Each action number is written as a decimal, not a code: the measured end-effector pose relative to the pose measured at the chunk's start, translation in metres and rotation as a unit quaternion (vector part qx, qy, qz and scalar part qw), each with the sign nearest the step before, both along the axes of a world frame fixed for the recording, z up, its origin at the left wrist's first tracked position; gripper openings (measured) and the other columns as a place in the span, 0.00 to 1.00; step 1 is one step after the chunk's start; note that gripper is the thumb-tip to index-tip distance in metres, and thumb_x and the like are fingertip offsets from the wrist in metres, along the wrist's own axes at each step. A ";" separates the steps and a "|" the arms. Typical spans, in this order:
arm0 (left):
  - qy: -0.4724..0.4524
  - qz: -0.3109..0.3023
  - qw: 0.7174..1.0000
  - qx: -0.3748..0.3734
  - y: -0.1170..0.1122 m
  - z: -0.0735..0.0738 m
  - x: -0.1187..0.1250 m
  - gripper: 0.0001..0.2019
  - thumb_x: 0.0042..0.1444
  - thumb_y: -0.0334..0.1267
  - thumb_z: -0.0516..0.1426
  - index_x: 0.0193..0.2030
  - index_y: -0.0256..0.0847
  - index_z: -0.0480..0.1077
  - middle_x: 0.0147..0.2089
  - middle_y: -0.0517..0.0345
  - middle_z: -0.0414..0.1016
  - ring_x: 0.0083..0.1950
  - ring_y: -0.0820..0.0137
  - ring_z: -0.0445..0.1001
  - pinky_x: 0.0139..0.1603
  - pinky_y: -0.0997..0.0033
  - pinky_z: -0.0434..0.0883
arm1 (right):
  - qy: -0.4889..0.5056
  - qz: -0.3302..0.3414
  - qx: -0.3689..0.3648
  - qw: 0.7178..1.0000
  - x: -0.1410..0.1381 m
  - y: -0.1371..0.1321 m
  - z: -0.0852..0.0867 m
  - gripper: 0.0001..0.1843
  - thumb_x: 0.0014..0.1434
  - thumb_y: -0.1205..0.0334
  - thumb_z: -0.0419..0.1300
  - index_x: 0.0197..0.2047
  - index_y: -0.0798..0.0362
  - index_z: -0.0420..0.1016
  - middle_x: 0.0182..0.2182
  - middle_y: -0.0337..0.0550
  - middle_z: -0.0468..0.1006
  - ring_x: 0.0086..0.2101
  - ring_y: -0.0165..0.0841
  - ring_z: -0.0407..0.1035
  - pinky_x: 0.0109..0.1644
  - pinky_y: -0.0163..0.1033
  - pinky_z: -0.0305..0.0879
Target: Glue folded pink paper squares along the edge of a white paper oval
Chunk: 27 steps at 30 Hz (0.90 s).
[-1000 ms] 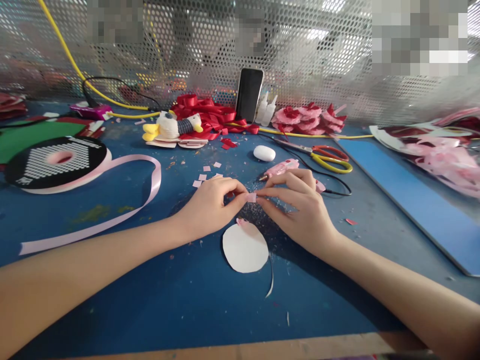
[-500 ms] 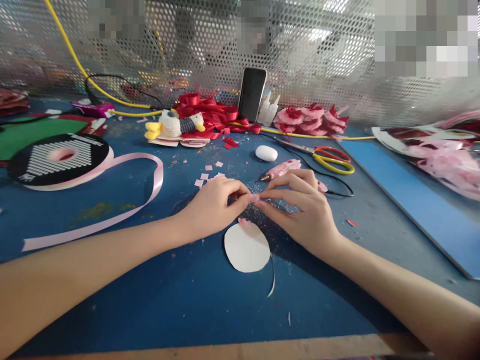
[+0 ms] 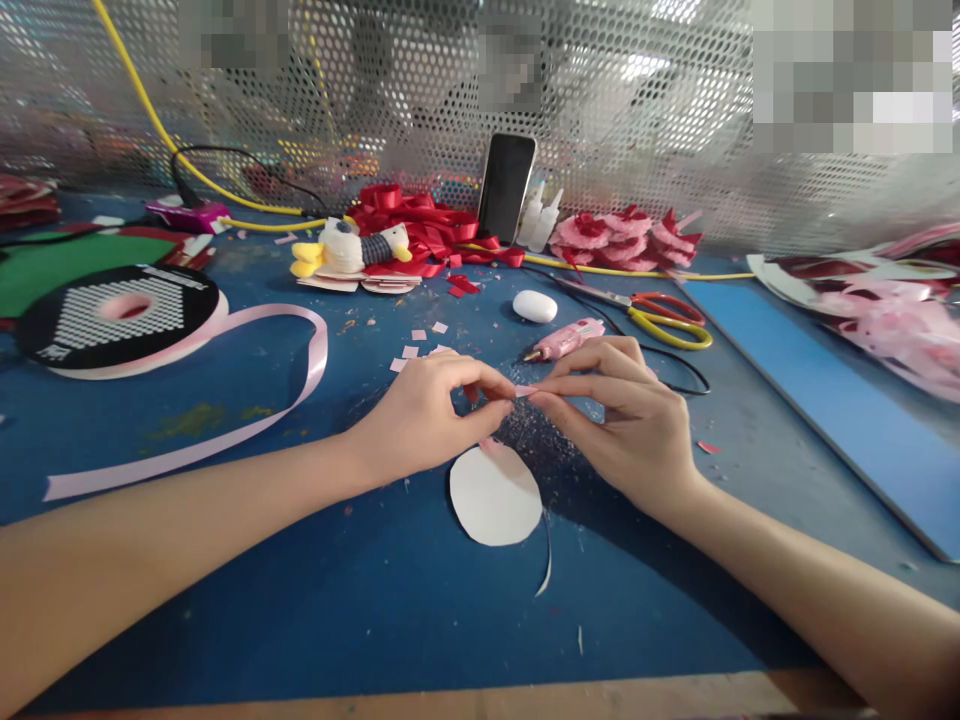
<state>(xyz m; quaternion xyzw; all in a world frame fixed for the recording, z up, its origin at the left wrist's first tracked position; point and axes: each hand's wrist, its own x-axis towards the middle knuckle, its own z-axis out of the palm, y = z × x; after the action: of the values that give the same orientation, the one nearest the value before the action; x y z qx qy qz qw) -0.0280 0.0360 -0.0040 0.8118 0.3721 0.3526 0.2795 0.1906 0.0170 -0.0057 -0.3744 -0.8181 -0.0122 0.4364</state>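
A small piece of pale pink ribbon spans the gap between my hands. My right hand pinches its right end between thumb and fingers. At the other end, the fingertips of my left hand close on it, partly hiding it. Just below lies a white round disc with a bit of pink at its top edge. Several cut pink ribbon squares are scattered beyond my left hand. A pink glue gun rests behind my right hand, which hides part of it.
A ribbon spool trails a loose pink strip on the left. Scissors, a white oval object, a phone, red ribbon and a plush toy stand behind. On the right lies a blue board.
My right hand has shifted slightly right, drawing away from the left fingertips. More of the pink ribbon piece now shows between them. The disc stays in place.
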 end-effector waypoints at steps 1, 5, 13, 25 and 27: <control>-0.007 0.003 1.000 0.001 0.000 0.000 0.000 0.05 0.59 0.35 0.63 0.40 0.43 0.81 0.36 0.61 0.82 0.39 0.70 0.76 0.41 0.72 0.70 | 0.002 0.005 -0.006 1.000 0.001 0.000 0.000 0.06 0.59 0.69 0.68 0.38 0.48 0.81 0.34 0.42 0.78 0.41 0.36 0.70 0.49 0.50 0.68; -0.036 0.013 0.999 0.010 -0.001 -0.001 -0.001 0.03 0.59 0.37 0.65 0.38 0.44 0.83 0.35 0.62 0.83 0.38 0.71 0.77 0.43 0.72 0.71 | 0.000 0.020 -0.018 1.000 0.001 0.001 -0.002 0.06 0.59 0.70 0.68 0.37 0.48 0.81 0.34 0.40 0.79 0.39 0.34 0.70 0.48 0.49 0.67; -0.045 0.013 0.998 0.043 0.000 -0.003 -0.001 0.02 0.58 0.36 0.66 0.36 0.43 0.82 0.34 0.63 0.83 0.37 0.72 0.77 0.40 0.72 0.71 | -0.010 0.017 0.000 1.000 -0.002 -0.001 0.000 0.06 0.58 0.69 0.68 0.37 0.48 0.80 0.33 0.41 0.78 0.38 0.35 0.70 0.47 0.50 0.68; 0.003 0.003 0.984 0.179 0.000 -0.011 -0.001 0.03 0.59 0.33 0.64 0.33 0.41 0.78 0.31 0.64 0.82 0.36 0.69 0.75 0.43 0.66 0.66 | -0.102 -0.037 0.074 0.991 -0.006 -0.008 0.001 0.03 0.59 0.66 0.69 0.35 0.49 0.80 0.33 0.42 0.81 0.42 0.42 0.69 0.46 0.52 0.64; 0.021 0.003 0.981 0.193 -0.001 -0.012 0.000 0.03 0.58 0.31 0.62 0.33 0.40 0.77 0.31 0.64 0.82 0.35 0.69 0.74 0.43 0.65 0.65 | -0.124 -0.048 0.082 0.988 -0.007 -0.010 0.001 0.02 0.59 0.65 0.69 0.35 0.49 0.80 0.34 0.42 0.81 0.44 0.43 0.69 0.48 0.52 0.62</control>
<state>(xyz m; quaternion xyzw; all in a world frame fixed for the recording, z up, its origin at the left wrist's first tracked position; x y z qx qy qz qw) -0.0283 0.0353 -0.0157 0.8566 0.3050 0.4018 0.1086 0.1837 0.0070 -0.0051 -0.3721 -0.8431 -0.1463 0.3597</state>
